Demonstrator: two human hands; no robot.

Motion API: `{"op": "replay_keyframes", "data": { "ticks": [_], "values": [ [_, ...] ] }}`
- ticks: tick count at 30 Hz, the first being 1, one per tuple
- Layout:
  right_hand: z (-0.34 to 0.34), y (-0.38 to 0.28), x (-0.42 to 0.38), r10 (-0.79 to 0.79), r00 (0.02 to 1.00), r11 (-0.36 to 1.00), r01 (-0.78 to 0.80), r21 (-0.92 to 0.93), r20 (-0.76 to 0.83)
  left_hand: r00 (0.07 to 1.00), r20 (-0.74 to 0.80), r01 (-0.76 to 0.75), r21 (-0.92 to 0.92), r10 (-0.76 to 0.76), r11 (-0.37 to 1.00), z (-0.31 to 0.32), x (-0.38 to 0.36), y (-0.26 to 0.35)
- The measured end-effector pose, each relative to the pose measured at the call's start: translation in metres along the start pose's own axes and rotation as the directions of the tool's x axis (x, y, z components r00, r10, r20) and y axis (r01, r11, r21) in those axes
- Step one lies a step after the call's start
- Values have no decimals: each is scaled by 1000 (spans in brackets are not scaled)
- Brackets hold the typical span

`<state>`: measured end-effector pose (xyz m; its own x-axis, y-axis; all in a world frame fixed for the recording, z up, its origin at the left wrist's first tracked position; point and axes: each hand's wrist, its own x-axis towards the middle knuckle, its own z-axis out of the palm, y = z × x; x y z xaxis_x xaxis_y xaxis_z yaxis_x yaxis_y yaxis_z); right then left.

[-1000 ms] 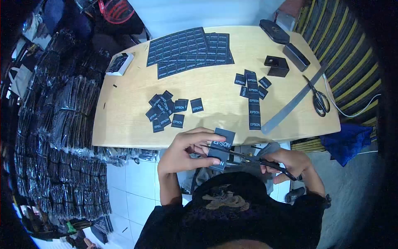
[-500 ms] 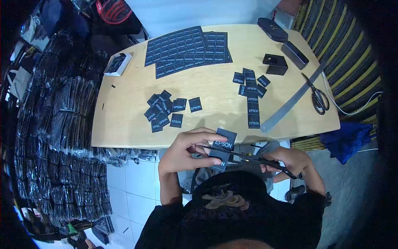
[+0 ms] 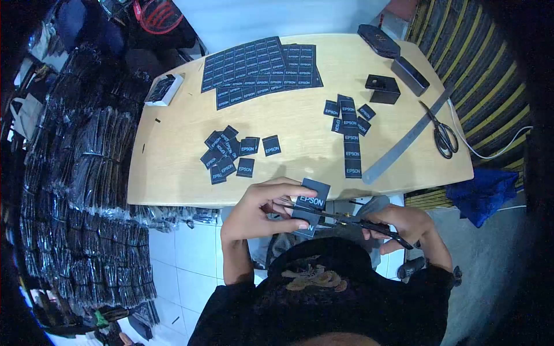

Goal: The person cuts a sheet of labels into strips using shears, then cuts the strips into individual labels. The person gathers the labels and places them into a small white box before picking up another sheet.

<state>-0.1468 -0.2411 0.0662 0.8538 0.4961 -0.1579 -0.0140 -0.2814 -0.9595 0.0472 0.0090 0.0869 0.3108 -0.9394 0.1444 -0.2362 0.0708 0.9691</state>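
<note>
My left hand (image 3: pixel 262 210) pinches a short black strip of EPSON labels (image 3: pixel 312 199) between thumb and fingers, just off the table's front edge. Black-handled scissors (image 3: pixel 352 219) are in my right hand (image 3: pixel 404 224), their blades lying across the strip between two labels. The blades look nearly closed on it. Beyond my left hand lies a pile of cut EPSON labels (image 3: pixel 226 151) on the table. A longer label strip (image 3: pixel 352 144) lies farther right, with several single labels around its upper part.
Uncut label sheets (image 3: pixel 259 69) overlap at the table's back. A metal ruler (image 3: pixel 404 141), second scissors (image 3: pixel 444 138) and black boxes (image 3: pixel 383 89) are at the right. A small white box (image 3: pixel 165 89) sits back left. Plastic-wrapped bundles (image 3: pixel 98 161) stand left of the table.
The scissor blades have come closer together across the strip. Both hands have stayed almost in place.
</note>
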Motion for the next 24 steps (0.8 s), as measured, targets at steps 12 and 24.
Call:
{"op": "replay_keyframes", "data": {
  "ticks": [12, 24],
  "values": [
    [0, -6, -3, 28, 999, 997, -31, -73, -43, 998, 41, 45, -7, -44, 999, -3, 1, 2],
    [8, 8, -16, 78, 973, 993, -96, -74, -216, 967, -252, 66, 72, -46, 995, -24, -3, -35]
  ]
}}
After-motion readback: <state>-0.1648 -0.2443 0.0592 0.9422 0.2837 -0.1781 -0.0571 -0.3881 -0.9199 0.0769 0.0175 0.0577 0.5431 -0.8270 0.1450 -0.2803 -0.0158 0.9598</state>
